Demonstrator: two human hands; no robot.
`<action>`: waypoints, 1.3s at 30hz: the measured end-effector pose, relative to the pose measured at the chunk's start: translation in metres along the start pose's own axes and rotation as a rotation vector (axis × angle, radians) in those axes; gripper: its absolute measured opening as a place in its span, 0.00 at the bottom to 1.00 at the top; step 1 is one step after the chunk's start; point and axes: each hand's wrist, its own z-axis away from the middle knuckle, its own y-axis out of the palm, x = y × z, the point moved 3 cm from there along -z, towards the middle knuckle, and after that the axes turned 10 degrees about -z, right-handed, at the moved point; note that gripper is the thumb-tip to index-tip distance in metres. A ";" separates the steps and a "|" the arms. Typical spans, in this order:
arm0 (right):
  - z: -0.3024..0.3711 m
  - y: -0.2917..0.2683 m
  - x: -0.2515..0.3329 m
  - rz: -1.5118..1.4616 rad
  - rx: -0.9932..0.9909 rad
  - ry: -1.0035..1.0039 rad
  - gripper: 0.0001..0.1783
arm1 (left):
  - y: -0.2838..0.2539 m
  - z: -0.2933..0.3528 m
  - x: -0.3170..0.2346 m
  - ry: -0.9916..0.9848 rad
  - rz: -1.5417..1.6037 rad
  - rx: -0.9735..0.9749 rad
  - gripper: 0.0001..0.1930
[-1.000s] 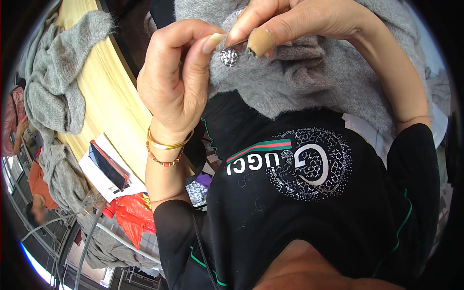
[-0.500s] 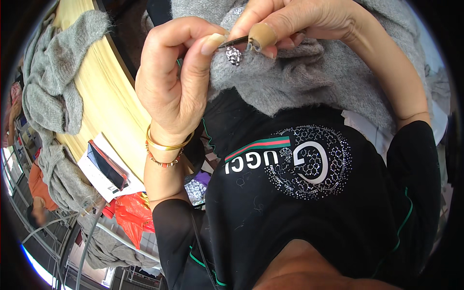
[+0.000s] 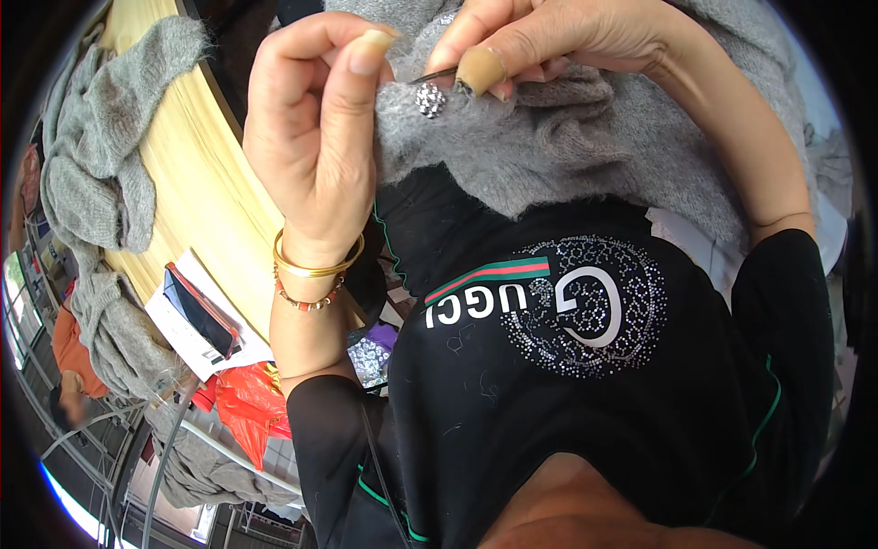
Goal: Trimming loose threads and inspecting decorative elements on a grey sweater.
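A fuzzy grey knit garment (image 3: 540, 146) hangs between my hands at the top of the view. On its edge sits a round, sparkling black-and-silver button (image 3: 430, 101). My left hand (image 3: 315, 128) is closed at the garment's edge, thumb against the index finger; the knit runs in behind the thumb, and the exact grip is partly hidden. My right hand (image 3: 585, 37) pinches a thin dark pointed tool (image 3: 434, 76), which lies just above the button. A tan cover (image 3: 482, 70) wraps the right thumb tip. Any thread is too fine to see.
To the left, a pale wooden table (image 3: 197, 156) carries more grey knitwear (image 3: 119, 110) and a dark phone (image 3: 197, 311) on white paper. Below hangs a red plastic bag (image 3: 247, 407). Farther left, a person in orange (image 3: 78, 352) is near metal racks.
My left hand has moved left, away from the dark tool's tip, and the knit edge and button have shifted left with it. The right hand has hardly moved.
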 end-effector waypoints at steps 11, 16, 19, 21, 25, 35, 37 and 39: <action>0.000 -0.007 0.013 0.383 -0.144 -0.227 0.08 | -0.016 -0.011 0.029 -0.513 0.205 0.179 0.17; 0.007 -0.040 0.033 0.477 -0.267 -0.326 0.07 | -0.013 -0.010 0.024 -0.609 0.329 0.250 0.19; 0.018 -0.048 0.043 0.492 -0.307 -0.426 0.07 | -0.004 -0.012 0.016 -0.585 0.322 0.257 0.19; 0.018 -0.049 0.048 0.512 -0.315 -0.481 0.07 | -0.004 -0.010 0.015 -0.565 0.260 0.256 0.22; 0.027 -0.053 0.056 0.481 -0.398 -0.354 0.09 | -0.005 -0.010 0.016 -0.478 0.287 0.274 0.18; 0.027 -0.055 0.054 0.459 -0.394 -0.391 0.10 | 0.002 -0.009 0.007 -0.309 0.234 0.351 0.25; 0.028 -0.055 0.054 0.491 -0.400 -0.388 0.11 | 0.004 -0.008 0.004 -0.330 0.201 0.343 0.25; 0.030 -0.054 0.055 0.478 -0.399 -0.380 0.10 | 0.004 -0.007 0.004 -0.383 0.093 0.265 0.25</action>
